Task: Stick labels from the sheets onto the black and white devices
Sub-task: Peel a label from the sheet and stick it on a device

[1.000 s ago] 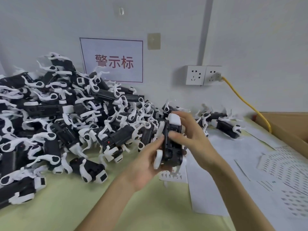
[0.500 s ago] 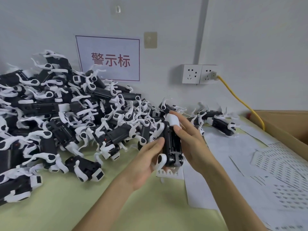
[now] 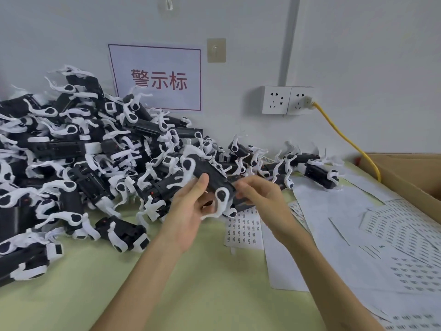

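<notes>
Head view: my left hand (image 3: 188, 211) grips a device (image 3: 212, 176), tilted, thumb on top. My right hand (image 3: 262, 199) curls at its lower end, grasp unclear. The pile (image 3: 71, 151) crowds leftward, a sheet (image 3: 243, 230) lies beside my right wrist, and bare table (image 3: 202, 295) is nearer me.

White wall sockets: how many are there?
2. One white plastic wall socket sits right of the red-lettered paper sign; the second white socket adjoins its right side, with a yellow cable plugged in. None appears hidden.

The wall sign (image 3: 156, 77) reads "警示标" in red; print on the label sheets (image 3: 244, 229) seems too blurred to read.
</notes>
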`<state>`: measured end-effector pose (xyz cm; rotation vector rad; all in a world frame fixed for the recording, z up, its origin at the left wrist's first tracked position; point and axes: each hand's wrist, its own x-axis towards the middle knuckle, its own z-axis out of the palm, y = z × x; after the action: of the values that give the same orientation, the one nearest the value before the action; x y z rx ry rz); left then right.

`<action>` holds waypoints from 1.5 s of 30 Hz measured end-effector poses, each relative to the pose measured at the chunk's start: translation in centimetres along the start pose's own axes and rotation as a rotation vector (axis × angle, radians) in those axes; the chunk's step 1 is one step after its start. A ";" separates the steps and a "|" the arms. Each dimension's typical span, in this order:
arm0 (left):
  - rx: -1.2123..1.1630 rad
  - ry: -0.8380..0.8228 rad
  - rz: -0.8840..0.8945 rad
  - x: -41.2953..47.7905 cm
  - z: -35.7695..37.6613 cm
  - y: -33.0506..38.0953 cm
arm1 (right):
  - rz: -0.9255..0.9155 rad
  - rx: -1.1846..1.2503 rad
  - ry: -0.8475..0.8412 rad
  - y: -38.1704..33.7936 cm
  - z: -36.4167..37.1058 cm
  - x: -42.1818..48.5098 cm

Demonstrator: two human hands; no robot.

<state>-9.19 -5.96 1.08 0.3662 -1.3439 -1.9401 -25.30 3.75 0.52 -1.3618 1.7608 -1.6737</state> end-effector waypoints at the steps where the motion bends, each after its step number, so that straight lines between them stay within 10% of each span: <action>1: -0.007 -0.009 0.008 0.1 -0.3 0.1 | 0.009 -0.227 -0.008 0.6 -0.4 0.2; 4: -0.016 -0.021 -0.001 0.7 -1.9 -0.6 | 0.112 -0.802 -0.138 2.6 -0.9 0.3; 14: -0.086 -0.091 -0.160 0.2 -2.0 -1.1 | 0.255 -0.946 -0.331 5.9 -0.9 0.5; 25: -0.152 -0.039 -0.244 2.9 -4.3 -2.2 | 0.074 -0.842 -0.159 3.4 -1.1 0.4; 34: -0.011 -0.082 -0.242 0.8 -2.7 0.0 | -0.032 0.283 0.085 -0.2 -5.0 0.1; 45: 0.022 -0.204 -0.163 -1.2 0.4 0.2 | -0.250 -0.312 0.319 0.6 -1.5 -0.1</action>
<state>-8.54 -4.90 1.18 0.3023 -1.5063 -2.1463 -26.68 4.62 0.31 -1.5719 2.1831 -1.8938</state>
